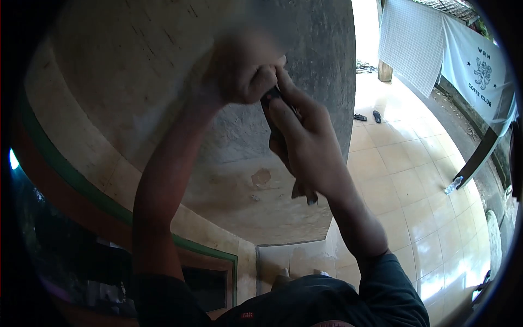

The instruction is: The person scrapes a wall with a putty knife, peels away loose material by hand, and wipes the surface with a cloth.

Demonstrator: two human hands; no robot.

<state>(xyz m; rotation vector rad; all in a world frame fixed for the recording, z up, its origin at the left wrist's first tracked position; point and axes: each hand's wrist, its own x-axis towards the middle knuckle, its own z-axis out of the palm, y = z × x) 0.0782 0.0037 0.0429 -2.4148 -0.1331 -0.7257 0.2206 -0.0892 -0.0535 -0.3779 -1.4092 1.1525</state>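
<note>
My left hand (245,76) is raised near the wall, its fingers curled closed. What it grips, if anything, is hidden, and a blurred patch covers the area just above it. Close beside it, my right hand (310,131) is wrapped round a dark tool (268,102), with the thumb laid along it. The tool's upper end sits just below my left fingers. Most of its length is covered by my palm, so its exact kind does not show.
A stained grey plaster wall (218,180) fills the middle. To the right lie a tiled floor (392,185), black sandals (377,116) and a plastic bottle (453,185). A white banner (479,65) hangs beyond a post (479,155). Green-edged window frames (218,248) are at lower left.
</note>
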